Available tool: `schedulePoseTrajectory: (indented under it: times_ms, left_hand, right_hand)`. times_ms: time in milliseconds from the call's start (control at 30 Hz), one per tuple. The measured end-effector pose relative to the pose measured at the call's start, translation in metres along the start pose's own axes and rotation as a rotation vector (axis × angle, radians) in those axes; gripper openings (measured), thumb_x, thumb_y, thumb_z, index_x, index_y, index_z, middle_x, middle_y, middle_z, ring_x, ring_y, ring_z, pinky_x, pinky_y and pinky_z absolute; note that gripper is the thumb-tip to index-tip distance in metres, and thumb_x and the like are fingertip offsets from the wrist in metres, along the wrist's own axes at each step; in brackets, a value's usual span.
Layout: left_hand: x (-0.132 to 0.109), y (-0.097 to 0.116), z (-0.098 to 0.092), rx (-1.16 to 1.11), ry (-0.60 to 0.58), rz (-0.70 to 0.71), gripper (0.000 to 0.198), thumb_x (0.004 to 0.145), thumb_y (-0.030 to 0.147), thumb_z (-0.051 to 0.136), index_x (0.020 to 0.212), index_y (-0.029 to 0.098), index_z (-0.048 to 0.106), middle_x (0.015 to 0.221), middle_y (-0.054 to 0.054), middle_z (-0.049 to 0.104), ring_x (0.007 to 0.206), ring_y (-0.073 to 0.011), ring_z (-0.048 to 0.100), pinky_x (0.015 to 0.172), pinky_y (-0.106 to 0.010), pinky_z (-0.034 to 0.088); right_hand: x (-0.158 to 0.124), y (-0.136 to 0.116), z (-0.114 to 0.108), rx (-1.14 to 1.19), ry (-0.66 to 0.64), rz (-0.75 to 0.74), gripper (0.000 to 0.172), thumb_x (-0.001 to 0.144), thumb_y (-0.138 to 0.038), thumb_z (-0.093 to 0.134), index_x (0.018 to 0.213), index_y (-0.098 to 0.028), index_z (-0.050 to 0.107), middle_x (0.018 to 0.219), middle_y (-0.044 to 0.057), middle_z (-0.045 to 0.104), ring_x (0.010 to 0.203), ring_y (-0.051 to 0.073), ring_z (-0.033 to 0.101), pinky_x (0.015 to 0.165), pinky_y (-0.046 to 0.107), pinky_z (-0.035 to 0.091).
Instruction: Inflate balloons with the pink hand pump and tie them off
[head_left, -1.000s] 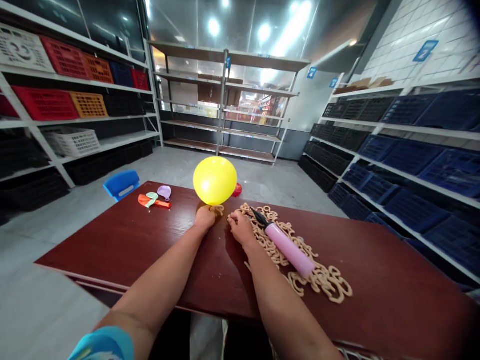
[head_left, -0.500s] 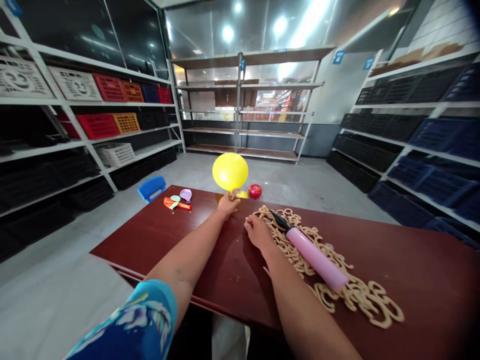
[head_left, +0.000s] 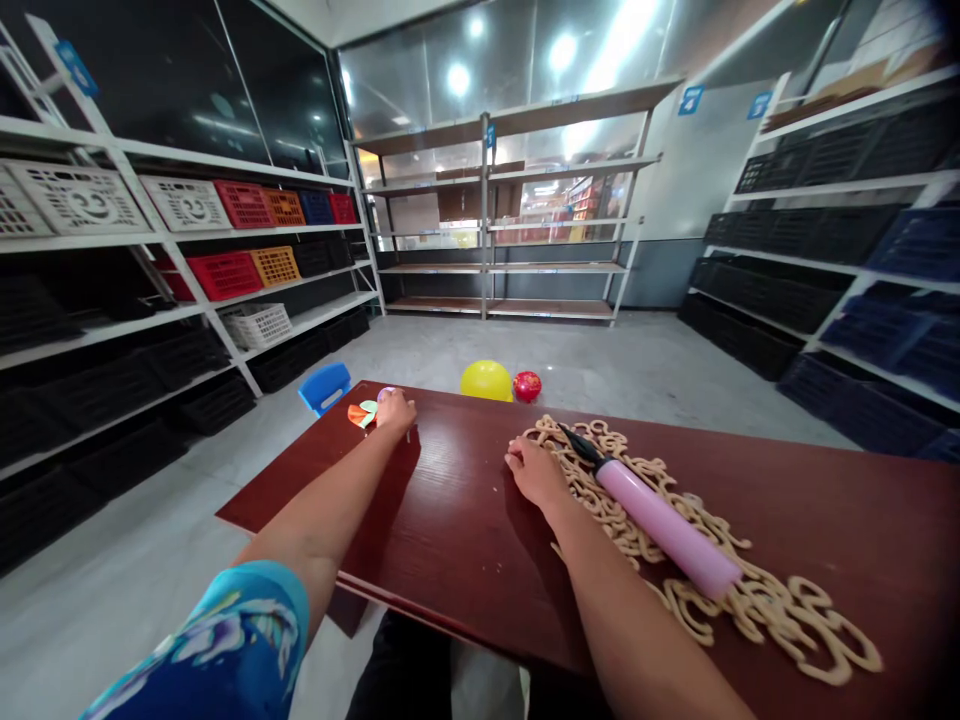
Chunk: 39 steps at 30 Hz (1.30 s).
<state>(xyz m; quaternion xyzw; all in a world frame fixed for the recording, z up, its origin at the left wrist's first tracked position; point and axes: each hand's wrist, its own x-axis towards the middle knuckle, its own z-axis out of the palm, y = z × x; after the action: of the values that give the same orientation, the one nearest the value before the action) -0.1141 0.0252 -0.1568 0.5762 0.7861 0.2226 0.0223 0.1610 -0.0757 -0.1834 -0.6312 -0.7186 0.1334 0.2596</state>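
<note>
My left hand (head_left: pixel 396 410) is stretched out over the far left part of the dark red table (head_left: pixel 442 480). It touches or covers a deflated purple balloon (head_left: pixel 385 393); whether its fingers close on the balloon is hidden. Beside it lie a light green balloon (head_left: pixel 368 407) and an orange balloon (head_left: pixel 358 418), both flat. My right hand (head_left: pixel 536 470) rests on the tabletop with fingers curled and nothing visible in them. Close by on its right, a pink balloon pump (head_left: pixel 667 525) with a black nozzle lies across a pile of tan curved pieces (head_left: pixel 694 610).
Beyond the table's far edge are an inflated yellow balloon (head_left: pixel 486 381) and a red balloon (head_left: pixel 527 386). A blue chair (head_left: pixel 325 387) stands by the far left corner. Shelves with crates (head_left: pixel 225 275) line the left; a metal rack (head_left: pixel 486 220) stands at the back.
My left hand has let go of the inflated yellow balloon and moved left to the purple one. The yellow balloon has dropped behind the table edge. My right hand stays by the pump; the view shifts slightly.
</note>
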Motion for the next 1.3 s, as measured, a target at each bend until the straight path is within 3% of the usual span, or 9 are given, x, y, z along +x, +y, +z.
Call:
schedulePoseTrajectory:
  times_ms: [167, 400, 500, 633, 800, 933, 1100, 1200, 1300]
  left_hand:
    - [0.007, -0.018, 0.005, -0.06, -0.065, -0.151, 0.045, 0.074, 0.031, 0.054, 0.112, 0.007, 0.051, 0.118, -0.025, 0.047, 0.109, -0.0357, 0.047, 0.087, -0.043, 0.037]
    - [0.014, -0.027, -0.001, -0.244, -0.079, -0.243, 0.019, 0.062, 0.013, 0.06, 0.081, 0.012, 0.06, 0.1, -0.022, 0.058, 0.105, -0.0385, 0.05, 0.083, -0.047, 0.038]
    - [0.012, -0.019, -0.014, -0.388, -0.056, -0.259, 0.006, 0.061, 0.011, 0.06, 0.063, 0.015, 0.056, 0.085, -0.017, 0.06, 0.105, -0.0374, 0.05, 0.081, -0.045, 0.04]
    - [0.003, 0.009, -0.026, -0.727, -0.065, -0.305, 0.006, 0.067, 0.015, 0.058, 0.062, 0.016, 0.055, 0.071, -0.011, 0.057, 0.088, -0.0283, 0.058, 0.067, -0.035, 0.046]
    - [-0.033, 0.06, -0.02, -1.134, -0.34, -0.334, 0.009, 0.077, 0.011, 0.052, 0.068, 0.013, 0.054, 0.068, -0.007, 0.058, 0.066, -0.0141, 0.06, 0.059, -0.024, 0.051]
    - [-0.08, 0.088, 0.0, -1.672, -0.715, -0.57, 0.01, 0.079, 0.003, 0.047, 0.077, 0.011, 0.052, 0.073, -0.008, 0.059, 0.067, -0.0136, 0.061, 0.065, -0.026, 0.054]
    - [-0.121, 0.104, 0.023, -1.762, -0.891, -0.522, 0.013, 0.081, 0.006, 0.046, 0.088, 0.009, 0.056, 0.074, -0.009, 0.061, 0.064, -0.0141, 0.061, 0.057, -0.023, 0.051]
    - [-0.128, 0.103, 0.023, -1.845, -0.95, -0.469, 0.019, 0.085, 0.019, 0.043, 0.091, 0.008, 0.058, 0.078, -0.011, 0.063, 0.064, -0.0143, 0.06, 0.056, -0.024, 0.05]
    - [-0.129, 0.1, 0.015, -1.885, -1.06, -0.39, 0.031, 0.087, 0.032, 0.041, 0.095, 0.008, 0.059, 0.092, -0.015, 0.063, 0.075, -0.0168, 0.062, 0.068, -0.03, 0.051]
  right_hand:
    - [-0.001, -0.002, -0.001, -0.009, 0.0, 0.004, 0.009, 0.08, -0.025, 0.05, 0.084, -0.022, 0.058, 0.086, 0.003, 0.065, 0.083, 0.017, 0.058, 0.071, 0.026, 0.035]
    - [-0.003, -0.003, -0.002, 0.029, 0.02, -0.001, 0.008, 0.08, -0.022, 0.05, 0.082, -0.021, 0.057, 0.085, 0.004, 0.064, 0.081, 0.016, 0.058, 0.069, 0.026, 0.035]
    - [-0.003, -0.003, -0.003, 0.064, 0.036, -0.008, 0.008, 0.08, -0.021, 0.05, 0.083, -0.022, 0.058, 0.086, 0.004, 0.065, 0.08, 0.017, 0.059, 0.067, 0.026, 0.035]
    - [-0.003, -0.003, -0.002, 0.095, 0.048, -0.016, 0.007, 0.079, -0.021, 0.052, 0.082, -0.022, 0.058, 0.085, 0.003, 0.064, 0.079, 0.016, 0.058, 0.067, 0.026, 0.035]
    - [-0.002, -0.003, -0.001, 0.177, 0.123, -0.098, 0.008, 0.081, -0.021, 0.048, 0.083, -0.021, 0.056, 0.083, 0.002, 0.062, 0.078, 0.014, 0.056, 0.07, 0.025, 0.037]
    - [-0.003, -0.006, -0.005, 0.261, 0.232, -0.189, 0.01, 0.082, -0.023, 0.047, 0.087, -0.02, 0.055, 0.085, 0.001, 0.06, 0.075, 0.013, 0.053, 0.072, 0.025, 0.039]
    - [-0.007, -0.013, -0.01, 0.245, 0.226, -0.288, 0.022, 0.074, -0.025, 0.059, 0.096, -0.022, 0.056, 0.093, 0.001, 0.056, 0.084, 0.014, 0.052, 0.077, 0.026, 0.04]
    - [-0.007, -0.014, -0.009, 0.162, 0.188, -0.258, 0.024, 0.073, -0.026, 0.061, 0.097, -0.024, 0.057, 0.097, 0.001, 0.055, 0.087, 0.014, 0.052, 0.078, 0.026, 0.039]
    - [-0.005, -0.012, -0.009, 0.099, 0.205, -0.166, 0.013, 0.078, -0.026, 0.055, 0.091, -0.024, 0.059, 0.093, 0.002, 0.057, 0.085, 0.015, 0.053, 0.077, 0.026, 0.039]
